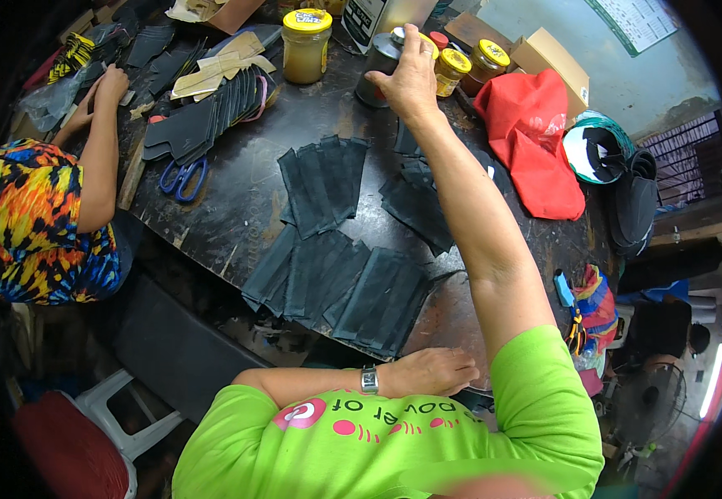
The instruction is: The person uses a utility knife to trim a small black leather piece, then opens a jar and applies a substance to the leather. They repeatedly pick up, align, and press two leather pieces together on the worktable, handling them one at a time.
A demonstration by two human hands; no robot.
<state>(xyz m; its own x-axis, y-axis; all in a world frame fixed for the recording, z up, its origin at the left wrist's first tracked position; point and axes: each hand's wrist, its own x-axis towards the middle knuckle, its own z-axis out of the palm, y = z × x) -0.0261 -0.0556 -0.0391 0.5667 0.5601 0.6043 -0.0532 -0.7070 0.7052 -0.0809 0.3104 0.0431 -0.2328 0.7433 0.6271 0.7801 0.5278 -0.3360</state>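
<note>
1. My right hand (411, 76) is stretched far across the table, fingers resting over the top of a dull metal tin (377, 60) that stands upright among yellow-lidded jars.
2. My left hand (433, 371) lies flat at the near table edge, just beside overlapping dark leather pieces (352, 287) fanned out flat.

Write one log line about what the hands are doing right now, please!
right hand: on metal can | left hand: resting at table edge | nearby: dark cut pieces, yellow-lidded jars
</note>
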